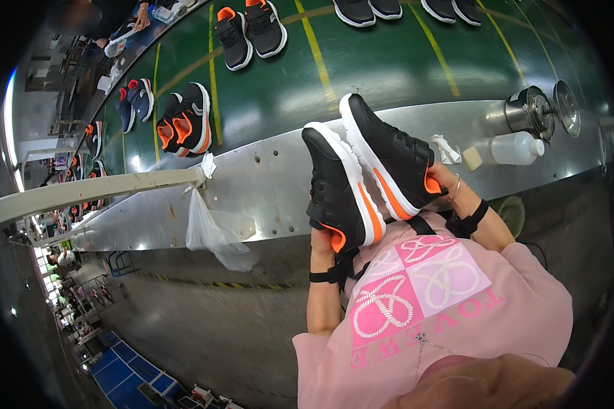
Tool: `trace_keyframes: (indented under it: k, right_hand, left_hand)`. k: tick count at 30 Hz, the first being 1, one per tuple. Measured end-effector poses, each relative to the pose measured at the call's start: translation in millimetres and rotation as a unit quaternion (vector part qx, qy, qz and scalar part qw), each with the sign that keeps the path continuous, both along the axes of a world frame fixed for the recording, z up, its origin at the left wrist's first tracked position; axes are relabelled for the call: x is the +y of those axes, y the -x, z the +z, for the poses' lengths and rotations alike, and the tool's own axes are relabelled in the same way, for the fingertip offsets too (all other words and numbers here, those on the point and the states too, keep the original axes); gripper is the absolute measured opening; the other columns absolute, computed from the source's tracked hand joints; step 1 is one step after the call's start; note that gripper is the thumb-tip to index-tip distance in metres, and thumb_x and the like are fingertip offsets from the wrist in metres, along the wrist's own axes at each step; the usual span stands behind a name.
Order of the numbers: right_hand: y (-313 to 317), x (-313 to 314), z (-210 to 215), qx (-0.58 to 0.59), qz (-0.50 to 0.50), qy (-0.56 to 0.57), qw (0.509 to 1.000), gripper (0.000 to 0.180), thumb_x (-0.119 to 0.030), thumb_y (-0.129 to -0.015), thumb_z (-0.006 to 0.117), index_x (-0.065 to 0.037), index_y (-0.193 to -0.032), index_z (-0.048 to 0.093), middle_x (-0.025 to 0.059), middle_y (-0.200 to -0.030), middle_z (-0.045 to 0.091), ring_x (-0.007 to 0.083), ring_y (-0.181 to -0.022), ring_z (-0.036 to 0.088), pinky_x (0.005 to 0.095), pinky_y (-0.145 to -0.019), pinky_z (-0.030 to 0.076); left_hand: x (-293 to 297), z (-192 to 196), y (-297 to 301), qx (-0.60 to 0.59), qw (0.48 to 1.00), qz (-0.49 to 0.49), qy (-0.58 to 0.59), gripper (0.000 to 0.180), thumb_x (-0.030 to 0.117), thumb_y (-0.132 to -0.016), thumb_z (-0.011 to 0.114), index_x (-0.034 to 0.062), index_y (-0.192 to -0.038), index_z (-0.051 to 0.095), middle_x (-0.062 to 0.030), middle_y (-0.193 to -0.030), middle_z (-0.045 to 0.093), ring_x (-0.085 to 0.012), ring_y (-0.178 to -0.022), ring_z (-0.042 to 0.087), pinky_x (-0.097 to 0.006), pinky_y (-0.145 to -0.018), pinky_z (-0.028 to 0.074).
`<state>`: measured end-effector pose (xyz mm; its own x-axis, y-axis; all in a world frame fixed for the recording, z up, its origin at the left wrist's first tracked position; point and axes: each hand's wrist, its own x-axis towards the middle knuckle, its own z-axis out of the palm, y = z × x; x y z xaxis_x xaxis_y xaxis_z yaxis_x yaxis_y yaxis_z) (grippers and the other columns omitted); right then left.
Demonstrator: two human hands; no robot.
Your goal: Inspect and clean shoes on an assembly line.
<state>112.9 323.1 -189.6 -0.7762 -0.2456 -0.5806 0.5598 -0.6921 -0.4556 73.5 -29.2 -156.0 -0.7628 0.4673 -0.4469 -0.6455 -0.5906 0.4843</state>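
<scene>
Two black sneakers with white soles and orange linings are held up side by side in front of me, toes pointing away over the metal ledge. My left hand [323, 244] grips the heel end of the left sneaker [329, 178], its fingers partly hidden by the shoe. At the heel opening of the right sneaker [391, 146], my right hand [445, 178] is closed, with the thumb side near the orange lining. The soles face each other and nearly touch toward the heels. Orange patches show along both midsoles.
Beyond the metal ledge [273, 180] lies a green conveyor belt [361, 61] with yellow lines. It carries black-orange sneakers [187, 123], navy sneakers [136, 102] and several other pairs. Near my right stand a white bottle [515, 148], a metal pot [529, 112] and a beige block [471, 158]. A plastic bag [211, 232] hangs left.
</scene>
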Motion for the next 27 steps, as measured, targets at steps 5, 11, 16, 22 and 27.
trace_keyframes:
  k: [5,11,16,22,27]
  right_hand:
    - [6.3,-7.2,12.5,-0.017,0.022,0.03,0.999,0.029,-0.004,-0.088,0.05,0.009,-0.107,0.067,0.0136,-0.102,0.071,0.0189,-0.089,0.071,0.029,-0.083,0.058]
    - [23.0,-37.8,62.8,0.085,-0.015,-0.142,0.986,0.059,-0.002,-0.083,0.052,-0.002,-0.142,0.045,0.012,-0.121,0.062,0.0153,-0.106,0.062,0.0274,-0.093,0.051]
    - [26.6,-41.0,59.6,0.267,0.171,-0.348,0.882,0.047,-0.022,-0.098,0.059,-0.009,-0.143,0.052,0.0068,-0.133,0.061,0.0151,-0.121,0.056,0.0324,-0.103,0.043]
    - [16.6,-16.9,48.8,0.308,-0.014,-0.734,0.605,0.02,-0.016,-0.084,0.069,-0.007,-0.102,0.069,0.0119,-0.093,0.064,0.0319,-0.092,0.059,0.0412,-0.085,0.048]
    - [3.9,25.2,58.1,0.192,-0.047,-0.872,0.448,0.018,-0.017,-0.083,0.071,-0.008,-0.099,0.069,0.0089,-0.1,0.062,0.0303,-0.098,0.058,0.0418,-0.084,0.047]
  left_hand:
    - [-6.2,-9.5,-4.4,0.004,1.0,-0.007,-0.008,0.055,0.041,-0.1,0.055,0.0036,-0.14,0.052,-0.0111,-0.134,0.061,-0.0267,-0.122,0.059,-0.041,-0.107,0.047]
    - [20.6,58.8,13.8,0.068,0.983,-0.052,-0.165,0.077,0.052,-0.093,0.059,0.0025,-0.148,0.039,-0.0156,-0.145,0.049,-0.0333,-0.13,0.051,-0.049,-0.109,0.044]
    - [23.7,73.1,30.5,-0.046,0.979,-0.045,-0.196,0.077,0.056,-0.094,0.055,0.0042,-0.148,0.038,-0.0181,-0.144,0.048,-0.0361,-0.129,0.051,-0.055,-0.11,0.04]
    - [58.1,15.6,5.9,-0.051,0.998,0.039,-0.004,0.061,0.044,-0.104,0.041,0.0023,-0.148,0.039,-0.0143,-0.142,0.051,-0.0315,-0.128,0.052,-0.047,-0.11,0.043]
    - [133.5,46.7,16.1,-0.001,0.986,-0.079,0.145,0.058,-0.006,-0.097,0.048,0.0114,-0.151,0.036,-0.0077,-0.134,0.056,-0.0214,-0.118,0.059,-0.035,-0.1,0.051]
